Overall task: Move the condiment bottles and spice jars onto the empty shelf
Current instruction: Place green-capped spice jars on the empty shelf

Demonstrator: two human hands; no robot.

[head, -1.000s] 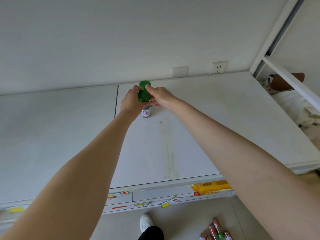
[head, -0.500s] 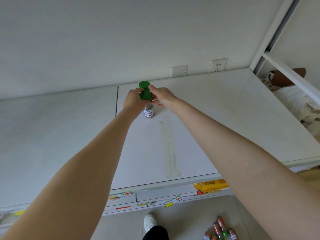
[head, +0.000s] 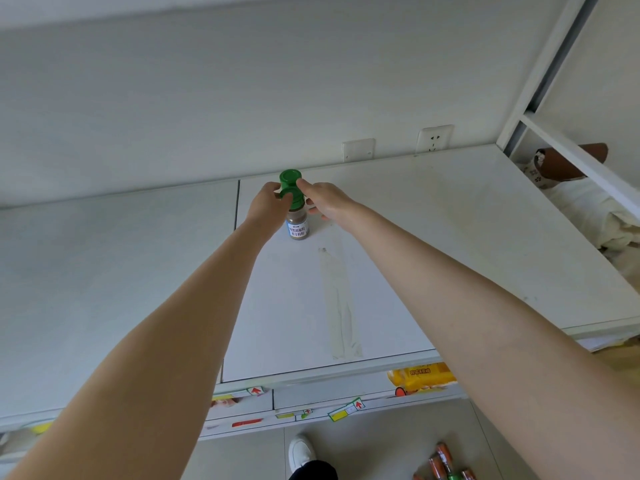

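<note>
Two spice jars with green caps stand one behind the other on the white shelf top (head: pixel 433 237) near the wall. The front spice jar (head: pixel 298 227) holds brown powder and has a blue and white label. Of the rear spice jar (head: pixel 289 176) only the cap shows. My left hand (head: pixel 267 204) comes from the left with its fingers on the front jar's cap. The fingertips of my right hand (head: pixel 323 199) press against the caps from the right, mostly on the rear one.
A strip of tape (head: pixel 337 299) runs down the shelf top. A blank plate (head: pixel 358 150) and a wall socket (head: pixel 434 139) sit behind. A white frame (head: pixel 568 150) bounds the right side. Below lie a yellow packet (head: pixel 420 375), floor bottles (head: pixel 446 464) and my shoe (head: pixel 302 452).
Both hands have stayed at the green caps. My left hand has shifted off the front jar's body, so more of its label and brown contents show now.
</note>
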